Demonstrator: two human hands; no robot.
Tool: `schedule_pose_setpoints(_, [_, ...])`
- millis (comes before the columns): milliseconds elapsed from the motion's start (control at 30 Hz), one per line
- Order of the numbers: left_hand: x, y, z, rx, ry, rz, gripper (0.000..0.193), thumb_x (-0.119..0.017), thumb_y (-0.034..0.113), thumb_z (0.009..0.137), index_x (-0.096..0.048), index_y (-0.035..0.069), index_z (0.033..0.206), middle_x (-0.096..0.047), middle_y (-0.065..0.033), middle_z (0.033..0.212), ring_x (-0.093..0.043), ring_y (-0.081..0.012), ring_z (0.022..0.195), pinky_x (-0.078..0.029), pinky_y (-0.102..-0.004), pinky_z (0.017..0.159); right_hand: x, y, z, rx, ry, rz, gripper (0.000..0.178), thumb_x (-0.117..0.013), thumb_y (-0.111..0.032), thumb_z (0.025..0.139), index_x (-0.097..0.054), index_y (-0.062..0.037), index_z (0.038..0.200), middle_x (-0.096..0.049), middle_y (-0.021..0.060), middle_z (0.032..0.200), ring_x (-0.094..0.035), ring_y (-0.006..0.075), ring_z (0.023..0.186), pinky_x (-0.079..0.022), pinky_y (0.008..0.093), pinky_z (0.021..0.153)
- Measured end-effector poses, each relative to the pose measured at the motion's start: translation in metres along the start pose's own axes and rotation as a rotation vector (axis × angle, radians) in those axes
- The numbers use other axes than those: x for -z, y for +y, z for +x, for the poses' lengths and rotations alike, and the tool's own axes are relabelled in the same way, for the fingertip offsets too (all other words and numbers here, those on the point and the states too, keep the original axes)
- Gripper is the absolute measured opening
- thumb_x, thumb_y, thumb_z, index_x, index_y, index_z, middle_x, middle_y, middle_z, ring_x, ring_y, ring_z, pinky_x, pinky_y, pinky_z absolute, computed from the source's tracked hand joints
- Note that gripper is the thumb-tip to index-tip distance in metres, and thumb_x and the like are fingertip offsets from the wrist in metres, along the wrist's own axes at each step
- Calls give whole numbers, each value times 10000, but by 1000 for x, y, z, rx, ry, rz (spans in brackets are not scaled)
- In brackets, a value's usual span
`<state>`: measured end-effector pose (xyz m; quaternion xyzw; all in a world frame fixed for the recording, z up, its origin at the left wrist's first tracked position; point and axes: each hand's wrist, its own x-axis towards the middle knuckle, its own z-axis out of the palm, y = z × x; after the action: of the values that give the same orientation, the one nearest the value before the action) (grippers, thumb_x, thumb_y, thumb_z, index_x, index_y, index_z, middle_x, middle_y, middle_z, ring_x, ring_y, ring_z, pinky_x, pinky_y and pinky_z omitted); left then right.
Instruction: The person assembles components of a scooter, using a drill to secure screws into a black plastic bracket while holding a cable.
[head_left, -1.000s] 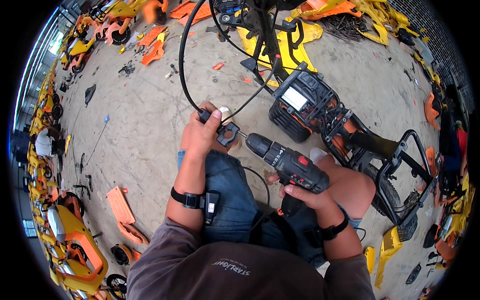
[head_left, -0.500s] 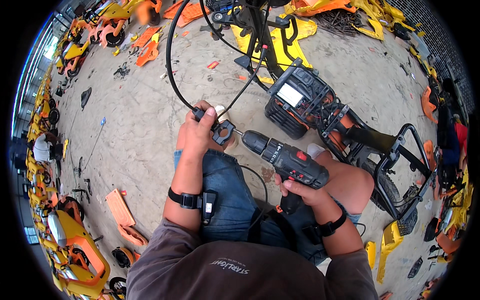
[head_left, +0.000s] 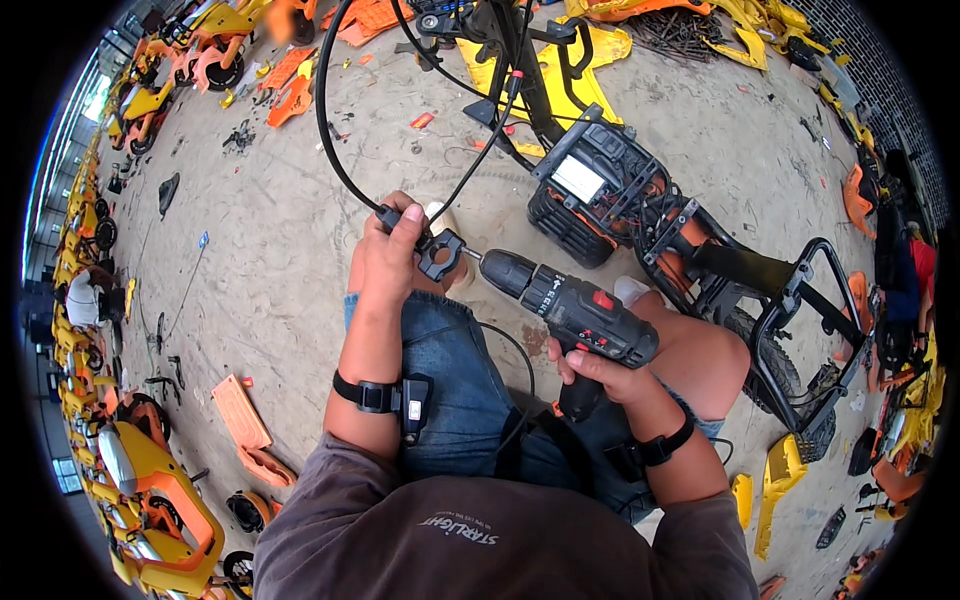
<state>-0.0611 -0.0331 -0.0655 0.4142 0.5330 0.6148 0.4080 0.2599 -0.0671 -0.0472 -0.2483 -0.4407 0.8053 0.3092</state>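
My left hand point(head_left: 388, 248) is closed around a black clamp bracket point(head_left: 440, 256) with a round opening. A thick black cable point(head_left: 328, 130) runs up from the part in that hand. In my right hand point(head_left: 608, 378) is a black cordless drill point(head_left: 570, 308) with red buttons, gripped by its handle. The drill points left, and its thin metal bit point(head_left: 473, 254) meets the clamp's right side. Whether the bit sits in a screw is too small to tell.
A stripped vehicle frame point(head_left: 745, 265) with an exposed black box and wheels stands to the right. Yellow panels point(head_left: 590, 70) lie beyond it. Orange panels point(head_left: 240, 412) lie at left, near yellow-orange vehicles point(head_left: 150, 500). Another person point(head_left: 88, 297) is at far left.
My left hand, the clamp and the drill's front have shifted slightly left and up. The bit stays at the clamp, and both grips hold.
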Motion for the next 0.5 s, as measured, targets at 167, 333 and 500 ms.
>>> schedule_pose_setpoints(167, [-1,2,-1,22,12,7,364,-659,407,889,-479,106,792,-426,25,692,-425,-86,624,-375,-243,527,-1,-1,0,5,7,-13,448,-680,-140,894,-515,-28,1295,-649,66,959,-588,103,705,-506,261,655])
schedule_pose_setpoints(333, [-1,0,2,22,22,27,336,-651,375,899,-478,104,803,-429,16,690,-425,-86,616,-389,-247,510,4,1,1,4,-7,-56,424,-676,-123,893,-529,-26,1279,-651,65,960,-592,100,710,-508,264,647])
schedule_pose_setpoints(500, [1,0,-1,64,-2,10,347,-650,384,903,-471,102,811,-432,7,685,-423,-90,613,-390,-244,505,5,1,-1,4,-15,-67,431,-675,-111,893,-526,-31,1289,-657,60,973,-590,96,718,-506,261,650])
